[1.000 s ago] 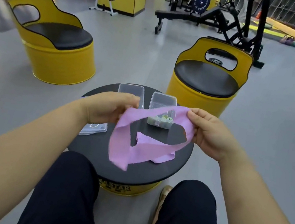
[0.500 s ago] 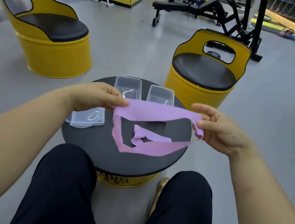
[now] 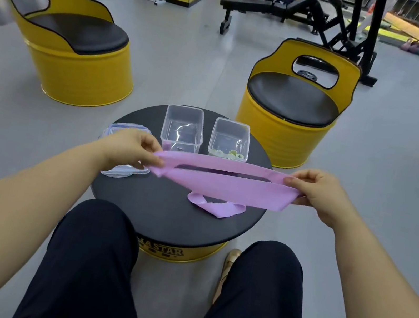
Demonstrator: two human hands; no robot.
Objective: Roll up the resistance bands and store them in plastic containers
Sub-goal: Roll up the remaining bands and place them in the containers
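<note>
A pink resistance band (image 3: pixel 222 182) is stretched flat and level between my hands, above the round black table (image 3: pixel 165 215). My left hand (image 3: pixel 129 149) pinches its left end and my right hand (image 3: pixel 318 195) pinches its right end. A second pink band (image 3: pixel 215 206) lies loosely looped on the table just below. Two clear plastic containers stand open at the table's far side: the left one (image 3: pixel 183 128) looks empty, the right one (image 3: pixel 230 140) holds rolled greenish bands at its bottom.
Clear lids (image 3: pixel 126 150) are stacked on the table's left, partly under my left hand. Two yellow barrel seats stand beyond, one to the left (image 3: pixel 69 43), one to the right (image 3: pixel 292 106). My knees flank the table's near edge. Gym equipment stands far behind.
My hands have moved apart and pulled the held band taut and flat. Its hanging loop has risen off the table. The second band still lies on the table.
</note>
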